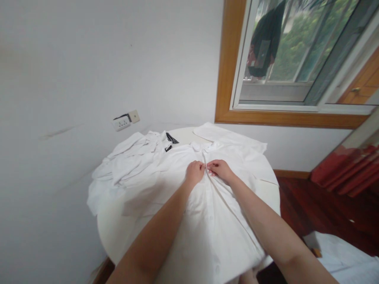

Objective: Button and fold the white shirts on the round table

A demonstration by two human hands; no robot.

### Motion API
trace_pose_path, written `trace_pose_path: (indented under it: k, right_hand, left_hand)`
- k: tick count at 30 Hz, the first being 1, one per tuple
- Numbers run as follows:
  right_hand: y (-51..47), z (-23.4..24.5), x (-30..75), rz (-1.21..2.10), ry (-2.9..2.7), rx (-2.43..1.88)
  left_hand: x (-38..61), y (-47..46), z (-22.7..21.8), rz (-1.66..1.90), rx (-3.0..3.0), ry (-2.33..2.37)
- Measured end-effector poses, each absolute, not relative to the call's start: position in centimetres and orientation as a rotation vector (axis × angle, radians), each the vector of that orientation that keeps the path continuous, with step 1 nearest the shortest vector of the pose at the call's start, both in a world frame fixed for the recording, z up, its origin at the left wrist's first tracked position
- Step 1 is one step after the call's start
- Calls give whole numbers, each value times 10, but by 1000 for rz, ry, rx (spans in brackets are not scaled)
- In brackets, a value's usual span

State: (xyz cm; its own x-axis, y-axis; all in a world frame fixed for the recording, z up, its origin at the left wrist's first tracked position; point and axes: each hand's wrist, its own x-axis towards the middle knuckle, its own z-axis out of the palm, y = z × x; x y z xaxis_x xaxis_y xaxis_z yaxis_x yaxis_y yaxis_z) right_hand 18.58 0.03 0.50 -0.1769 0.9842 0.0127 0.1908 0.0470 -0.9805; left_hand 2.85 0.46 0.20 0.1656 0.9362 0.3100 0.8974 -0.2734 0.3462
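A white button-up shirt [213, 221] lies spread face-up on a round white table [111, 232], collar toward the wall. My left hand [194, 172] and my right hand [219, 169] meet at the shirt's front placket just below the collar. Both hands are closed in a pinch on the fabric edges there, fingertips almost touching. More white garments [130, 161] lie crumpled at the table's back left, one with a black label [171, 138] showing.
A white wall stands right behind the table, with a socket [122, 123] on it. A wood-framed window [293, 59] is at the upper right. Red cloth [349, 169] and dark wooden floor [310, 213] lie to the right, white fabric [346, 256] at the lower right.
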Motion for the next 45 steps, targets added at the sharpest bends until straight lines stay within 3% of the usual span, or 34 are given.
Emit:
trace_pose_path:
  k: [14, 45]
  right_hand:
    - [6, -3, 183, 520, -1942, -1259]
    - [4, -1, 181, 448, -2050, -1382]
  left_hand:
    - [30, 8, 0, 681, 2356, 1893]
    - [38, -18, 13, 614, 2324, 2074]
